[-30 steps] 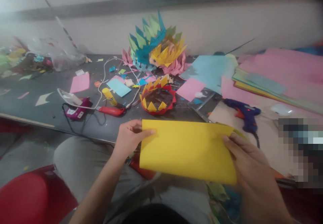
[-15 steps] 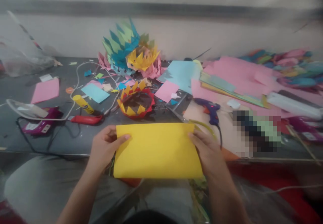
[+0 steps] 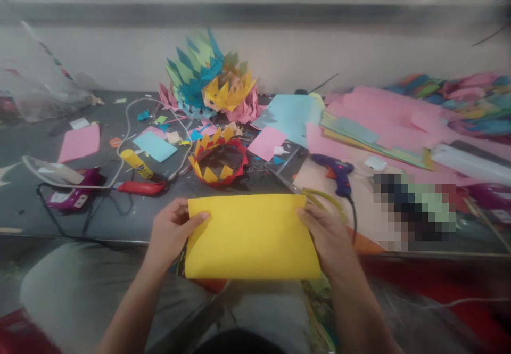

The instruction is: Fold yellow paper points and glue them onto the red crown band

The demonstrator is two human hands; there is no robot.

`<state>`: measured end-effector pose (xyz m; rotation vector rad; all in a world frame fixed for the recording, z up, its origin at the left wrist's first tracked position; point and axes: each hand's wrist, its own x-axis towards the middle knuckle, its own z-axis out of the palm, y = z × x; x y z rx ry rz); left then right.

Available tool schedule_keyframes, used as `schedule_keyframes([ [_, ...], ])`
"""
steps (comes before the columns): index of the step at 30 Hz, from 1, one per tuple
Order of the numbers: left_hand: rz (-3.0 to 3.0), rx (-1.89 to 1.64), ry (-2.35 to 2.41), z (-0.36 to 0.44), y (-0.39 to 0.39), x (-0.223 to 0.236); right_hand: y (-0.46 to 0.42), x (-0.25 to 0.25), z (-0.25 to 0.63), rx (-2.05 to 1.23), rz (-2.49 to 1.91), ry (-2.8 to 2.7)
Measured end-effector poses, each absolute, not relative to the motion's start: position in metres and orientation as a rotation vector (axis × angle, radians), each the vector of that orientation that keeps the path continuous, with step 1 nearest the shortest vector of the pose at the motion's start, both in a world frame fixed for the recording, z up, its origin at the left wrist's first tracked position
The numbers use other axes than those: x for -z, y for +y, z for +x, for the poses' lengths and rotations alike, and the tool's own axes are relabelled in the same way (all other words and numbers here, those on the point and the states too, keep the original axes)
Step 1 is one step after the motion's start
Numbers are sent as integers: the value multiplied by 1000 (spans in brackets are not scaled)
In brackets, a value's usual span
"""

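I hold a folded yellow paper sheet (image 3: 249,236) flat over my lap, at the near edge of the dark table (image 3: 59,226). My left hand (image 3: 170,234) pinches its left edge, thumb on top. My right hand (image 3: 327,237) grips its right edge, fingers closed on the sheet. Just beyond the sheet sits a red paper ring with yellow spikes (image 3: 217,162). Scissors with yellow-green handles (image 3: 319,199) lie by my right hand.
A spiky paper flower pile (image 3: 209,82) stands at the back by the wall. A blue glue gun (image 3: 337,173), a yellow glue stick (image 3: 136,163), a red tool (image 3: 141,187), cables and paper scraps litter the table. Stacked coloured sheets (image 3: 379,125) lie to the right.
The view swung right, then steadied. The yellow sheet went from tilted to level and squarely in front of me, with both hands still gripping its edges.
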<state>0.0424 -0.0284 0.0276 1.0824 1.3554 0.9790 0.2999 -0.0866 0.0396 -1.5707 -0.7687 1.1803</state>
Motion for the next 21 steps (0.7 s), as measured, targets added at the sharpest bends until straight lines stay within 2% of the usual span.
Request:
schedule_keyframes([
  [3,1313,-881,1435,41,-29,-18,-77,-35,304,-968,-1753,-1120],
  [7,1889,-550,1648,44,-27,-14,-57,-38,311,-594,-1979,-1745],
  [11,2361,-278,1592,54,-18,-21,-30,-53,312,-354,-2152,-2129],
  [21,2714,167,1584,76,13,-45,21,-49,300,-80,-2267,-2450],
])
